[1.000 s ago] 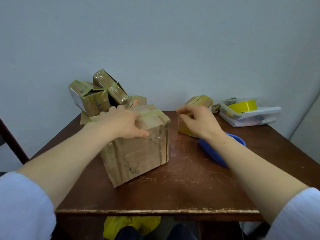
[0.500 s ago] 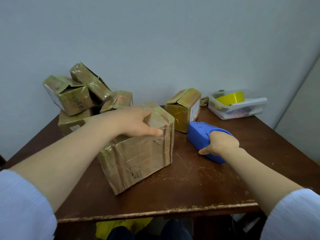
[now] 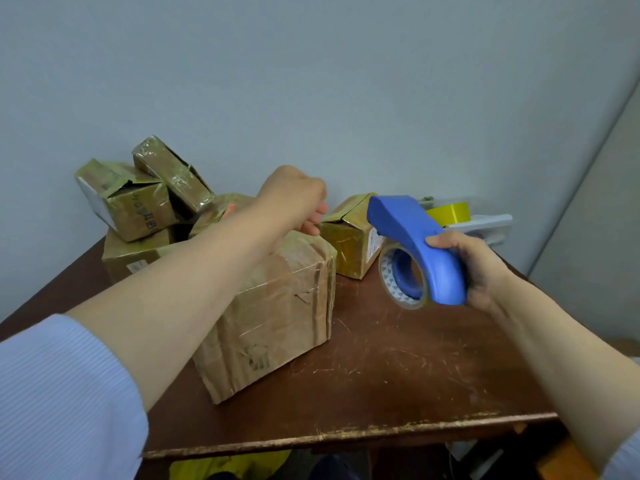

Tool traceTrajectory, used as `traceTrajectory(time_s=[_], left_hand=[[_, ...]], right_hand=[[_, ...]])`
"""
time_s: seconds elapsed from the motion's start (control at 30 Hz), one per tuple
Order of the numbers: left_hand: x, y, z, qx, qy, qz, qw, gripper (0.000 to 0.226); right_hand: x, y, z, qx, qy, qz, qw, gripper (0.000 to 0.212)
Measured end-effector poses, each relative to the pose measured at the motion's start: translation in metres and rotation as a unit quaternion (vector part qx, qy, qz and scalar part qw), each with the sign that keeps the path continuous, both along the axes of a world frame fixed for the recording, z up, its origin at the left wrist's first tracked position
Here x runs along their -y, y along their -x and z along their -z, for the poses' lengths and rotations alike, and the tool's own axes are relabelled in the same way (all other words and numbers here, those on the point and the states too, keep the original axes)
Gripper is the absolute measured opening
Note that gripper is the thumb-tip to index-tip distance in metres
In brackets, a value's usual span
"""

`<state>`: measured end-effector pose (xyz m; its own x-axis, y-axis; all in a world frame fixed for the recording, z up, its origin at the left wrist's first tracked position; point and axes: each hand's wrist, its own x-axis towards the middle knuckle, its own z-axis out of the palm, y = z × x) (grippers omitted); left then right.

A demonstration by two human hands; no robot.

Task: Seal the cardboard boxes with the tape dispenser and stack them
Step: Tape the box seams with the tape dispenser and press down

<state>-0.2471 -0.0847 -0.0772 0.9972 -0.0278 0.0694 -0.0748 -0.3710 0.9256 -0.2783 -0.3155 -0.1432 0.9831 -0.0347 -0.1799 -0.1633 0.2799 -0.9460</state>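
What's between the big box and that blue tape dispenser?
Nothing: the head view shows only bare table between the big box and the tape dispenser; a smaller box stands further back.

Before me, a scratched dark-brown wooden table, its front edge chipped. A large taped cardboard box stands near its middle, with a smaller box just behind to the right. A flat carton sits at back left and a clear plastic container at back right.
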Motion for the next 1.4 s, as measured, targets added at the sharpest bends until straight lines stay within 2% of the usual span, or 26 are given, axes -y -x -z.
traceTrajectory(time_s=[0.07,0.1,0.13,0.23,0.33,0.43,0.57,0.67,0.87,1.0,1.07,1.13,1.2,1.33,1.4], left_hand=[[0.012,0.003,-0.003,-0.057,0.043,0.016,0.997,0.023],[0.017,0.004,-0.003,-0.079,0.041,0.025,0.996,0.029],[0.020,0.004,-0.002,-0.097,0.029,0.035,0.994,0.037],[0.025,0.005,-0.001,-0.140,0.007,0.059,0.988,0.062],[0.025,0.005,0.001,-0.180,0.046,0.071,0.980,0.074],[0.024,0.002,0.003,-0.178,0.105,0.066,0.976,0.066],[0.023,-0.004,0.002,-0.129,0.175,0.045,0.975,0.042],[0.022,-0.006,0.001,-0.121,0.182,0.051,0.974,0.034],[0.024,-0.006,-0.003,-0.138,0.171,0.057,0.974,0.033],[0.025,-0.008,-0.005,-0.145,0.194,0.039,0.969,0.010],[0.023,-0.009,-0.006,-0.165,0.207,0.040,0.964,0.015],[0.020,-0.009,-0.009,-0.186,0.207,0.050,0.959,0.036],[0.018,-0.007,-0.012,-0.196,0.216,0.056,0.955,0.047],[0.016,-0.010,-0.013,-0.238,0.264,0.057,0.933,0.043],[0.015,-0.011,-0.013,-0.240,0.276,0.057,0.929,0.033]], right_hand=[[0.003,0.003,-0.001,0.027,-0.050,-0.034,0.998,0.069],[0.005,0.001,0.001,0.035,-0.060,-0.040,0.997,0.082],[0.005,0.001,0.002,0.039,-0.076,-0.049,0.995,0.086],[0.002,0.001,0.001,0.052,-0.109,-0.084,0.989,0.069],[-0.003,0.004,-0.003,0.058,-0.125,-0.107,0.985,0.056],[-0.007,0.003,-0.005,0.053,-0.119,-0.117,0.985,0.053],[-0.012,0.004,-0.007,0.052,-0.108,-0.131,0.984,0.051],[-0.014,0.004,-0.008,0.053,-0.117,-0.136,0.982,0.050],[-0.014,0.004,-0.006,0.054,-0.120,-0.146,0.980,0.051],[-0.014,0.004,-0.006,0.058,-0.126,-0.154,0.978,0.050],[-0.014,0.005,-0.008,0.059,-0.124,-0.158,0.978,0.051],[-0.014,0.005,-0.010,0.061,-0.117,-0.162,0.978,0.051],[-0.014,0.005,-0.012,0.061,-0.112,-0.164,0.978,0.051],[-0.016,0.005,-0.014,0.058,-0.109,-0.162,0.979,0.058],[-0.017,0.006,-0.016,0.058,-0.112,-0.160,0.979,0.064]])
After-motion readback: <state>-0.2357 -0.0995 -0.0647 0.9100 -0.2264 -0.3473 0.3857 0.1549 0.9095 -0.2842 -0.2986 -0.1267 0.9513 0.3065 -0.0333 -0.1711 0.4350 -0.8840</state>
